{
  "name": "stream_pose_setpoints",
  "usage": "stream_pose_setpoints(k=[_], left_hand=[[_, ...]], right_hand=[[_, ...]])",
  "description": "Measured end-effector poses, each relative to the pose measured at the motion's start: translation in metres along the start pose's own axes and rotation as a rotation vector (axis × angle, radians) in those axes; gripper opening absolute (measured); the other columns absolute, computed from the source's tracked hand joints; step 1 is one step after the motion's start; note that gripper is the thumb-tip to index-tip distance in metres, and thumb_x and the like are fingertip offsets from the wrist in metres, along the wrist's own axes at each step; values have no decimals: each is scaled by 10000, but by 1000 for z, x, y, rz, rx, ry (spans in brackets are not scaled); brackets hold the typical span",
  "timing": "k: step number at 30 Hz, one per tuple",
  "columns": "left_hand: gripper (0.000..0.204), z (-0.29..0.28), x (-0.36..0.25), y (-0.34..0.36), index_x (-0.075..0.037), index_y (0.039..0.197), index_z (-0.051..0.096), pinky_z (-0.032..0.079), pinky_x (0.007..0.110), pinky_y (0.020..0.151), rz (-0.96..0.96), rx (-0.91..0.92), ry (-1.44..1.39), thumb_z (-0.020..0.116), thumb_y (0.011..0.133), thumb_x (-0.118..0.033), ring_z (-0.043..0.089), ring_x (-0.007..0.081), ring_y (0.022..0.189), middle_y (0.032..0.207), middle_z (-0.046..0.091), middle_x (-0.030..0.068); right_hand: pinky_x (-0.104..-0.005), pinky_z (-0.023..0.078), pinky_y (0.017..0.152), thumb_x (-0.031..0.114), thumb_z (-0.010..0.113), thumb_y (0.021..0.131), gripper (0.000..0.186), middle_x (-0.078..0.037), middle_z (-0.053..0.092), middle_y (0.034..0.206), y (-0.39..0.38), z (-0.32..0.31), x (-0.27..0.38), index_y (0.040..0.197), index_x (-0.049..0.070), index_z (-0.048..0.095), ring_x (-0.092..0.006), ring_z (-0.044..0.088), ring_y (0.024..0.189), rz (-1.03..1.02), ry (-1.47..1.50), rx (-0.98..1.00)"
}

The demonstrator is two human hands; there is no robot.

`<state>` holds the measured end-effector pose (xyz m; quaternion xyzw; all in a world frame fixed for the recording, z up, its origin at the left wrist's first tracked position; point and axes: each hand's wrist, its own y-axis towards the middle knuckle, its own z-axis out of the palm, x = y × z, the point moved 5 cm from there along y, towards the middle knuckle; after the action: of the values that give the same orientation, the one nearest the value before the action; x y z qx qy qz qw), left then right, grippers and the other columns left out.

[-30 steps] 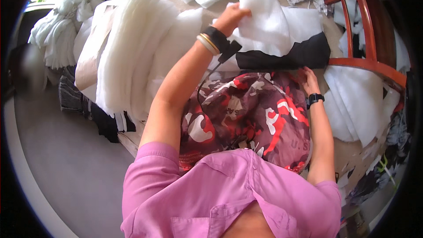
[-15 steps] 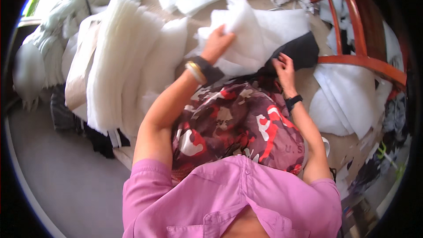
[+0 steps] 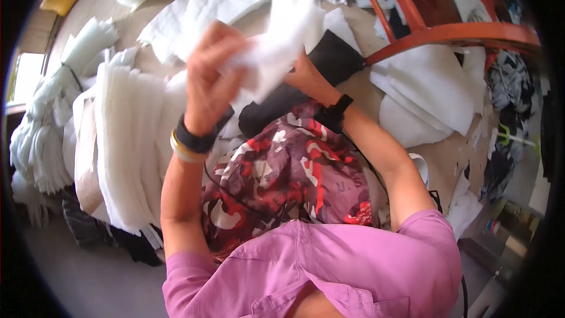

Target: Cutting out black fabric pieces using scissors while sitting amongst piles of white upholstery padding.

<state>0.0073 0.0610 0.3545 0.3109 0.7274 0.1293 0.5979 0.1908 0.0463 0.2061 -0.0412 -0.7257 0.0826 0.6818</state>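
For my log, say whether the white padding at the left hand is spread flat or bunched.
Bunched, not flat: the white padding narrows toward the left hand; motion blur hides any folds.

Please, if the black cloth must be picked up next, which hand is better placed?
Probably the right hand: in the picture it overlaps the black cloth, though contact is unclear. The left hand is farther away, blurred, and seems to hold white padding.
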Motion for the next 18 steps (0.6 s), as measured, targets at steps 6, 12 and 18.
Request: stream_pose_setpoints(k=[6, 12, 18], left_hand=[[340, 70, -77, 11, -195, 841, 682, 412, 291, 588, 301, 317, 219, 618, 532, -68, 488, 190, 658, 731, 470, 9], [451, 75, -114, 12, -145, 939, 648, 426, 306, 659, 329, 326, 129, 590, 514, -4, 514, 215, 731, 810, 502, 56], [437, 61, -103, 3, -72, 1042, 583, 425, 337, 726, 155, 111, 38, 529, 625, 47, 518, 243, 823, 881, 526, 110]], right_hand=[[-377, 373, 920, 324, 626, 771, 571, -197, 457, 1187, -5, -45, 39, 1197, 0, 428, -308, 498, 1042, 33, -425, -230], [-383, 372, 921, 326, 612, 781, 557, -195, 456, 1191, -16, -86, 72, 1195, -1, 431, -311, 495, 1047, 65, -786, -368], [-389, 371, 921, 328, 597, 791, 544, -193, 456, 1196, -85, -222, 94, 1193, -2, 434, -314, 492, 1051, 41, -1120, -434]])
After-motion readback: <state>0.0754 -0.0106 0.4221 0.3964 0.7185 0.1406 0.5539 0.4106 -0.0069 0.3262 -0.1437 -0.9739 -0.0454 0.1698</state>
